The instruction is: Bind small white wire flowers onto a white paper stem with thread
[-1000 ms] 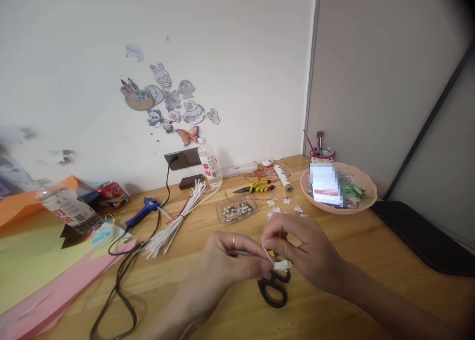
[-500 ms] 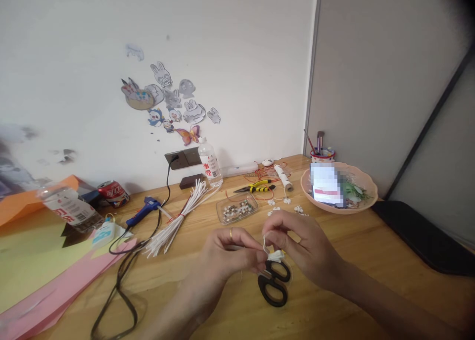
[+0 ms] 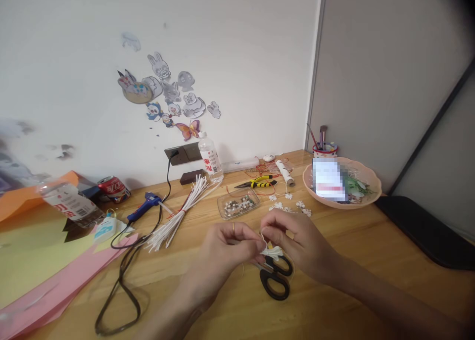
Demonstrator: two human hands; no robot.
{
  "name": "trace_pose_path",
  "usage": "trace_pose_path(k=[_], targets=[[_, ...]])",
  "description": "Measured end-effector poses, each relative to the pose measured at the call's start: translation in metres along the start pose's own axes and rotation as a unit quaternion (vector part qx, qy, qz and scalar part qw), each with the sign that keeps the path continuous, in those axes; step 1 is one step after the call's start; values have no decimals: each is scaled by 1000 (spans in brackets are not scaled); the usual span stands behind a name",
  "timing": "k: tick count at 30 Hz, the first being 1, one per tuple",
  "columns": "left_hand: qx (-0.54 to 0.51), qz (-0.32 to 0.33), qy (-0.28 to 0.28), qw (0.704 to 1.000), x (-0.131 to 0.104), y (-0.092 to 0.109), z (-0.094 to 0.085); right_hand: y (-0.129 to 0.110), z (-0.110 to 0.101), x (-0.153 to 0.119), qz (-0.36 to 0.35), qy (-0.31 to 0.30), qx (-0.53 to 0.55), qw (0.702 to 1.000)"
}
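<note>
My left hand [image 3: 233,248], with a ring on one finger, pinches a small bundle of white cord loops [image 3: 273,252] that sticks out to the right of its fingertips. Close beside it, my right hand [image 3: 293,233] is closed on a thin white cord [image 3: 262,237] that runs down to the bundle. Under the hands lie scissors with black handles [image 3: 275,284]; their blades are partly hidden by my left hand. Several small white flower shapes [image 3: 289,206] rest on the table just beyond my right hand.
A clear box of beads [image 3: 239,205], yellow-black pliers [image 3: 258,182] and a white strip bundle [image 3: 178,216] lie beyond my hands. Leftward are a blue glue gun [image 3: 144,206], its looping cable and coloured paper [image 3: 44,261]. A pink bowl [image 3: 341,204] with a phone stands right.
The view has shifted slightly. Both hands stay close together over the scissors, still pinching the white cord and bundle, with only slight finger movement.
</note>
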State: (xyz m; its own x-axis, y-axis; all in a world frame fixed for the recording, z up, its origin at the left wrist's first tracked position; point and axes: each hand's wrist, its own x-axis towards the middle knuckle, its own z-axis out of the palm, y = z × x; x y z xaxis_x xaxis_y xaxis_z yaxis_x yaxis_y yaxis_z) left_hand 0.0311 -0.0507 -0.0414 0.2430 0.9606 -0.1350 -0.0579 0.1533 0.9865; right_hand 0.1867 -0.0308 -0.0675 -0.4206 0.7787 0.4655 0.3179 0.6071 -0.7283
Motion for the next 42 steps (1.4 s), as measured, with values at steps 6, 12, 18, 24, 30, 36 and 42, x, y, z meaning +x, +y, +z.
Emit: trace_pose_path(k=[6, 12, 18, 24, 30, 36, 42], targets=[[21, -5, 8, 1000, 1, -1, -1, 2, 3, -1, 8, -10, 11, 1000], [113, 10, 47, 992, 0, 4, 0, 4, 0, -1, 27, 31, 38, 998], [170, 32, 79, 982, -3, 5, -1, -3, -2, -2, -10, 35, 18, 999], [194, 90, 65, 975, -1, -3, -4, -5, 0, -1, 5, 50, 0, 999], [186, 103, 50, 976, -1, -6, -2, -2, 1, -1, 3, 73, -36, 997], [189, 90, 71, 975, 0, -5, -2, 0, 3, -3, 15, 94, -29, 995], [169, 97, 97, 976, 0, -3, -2, -1, -1, -2, 13, 129, -17, 991]])
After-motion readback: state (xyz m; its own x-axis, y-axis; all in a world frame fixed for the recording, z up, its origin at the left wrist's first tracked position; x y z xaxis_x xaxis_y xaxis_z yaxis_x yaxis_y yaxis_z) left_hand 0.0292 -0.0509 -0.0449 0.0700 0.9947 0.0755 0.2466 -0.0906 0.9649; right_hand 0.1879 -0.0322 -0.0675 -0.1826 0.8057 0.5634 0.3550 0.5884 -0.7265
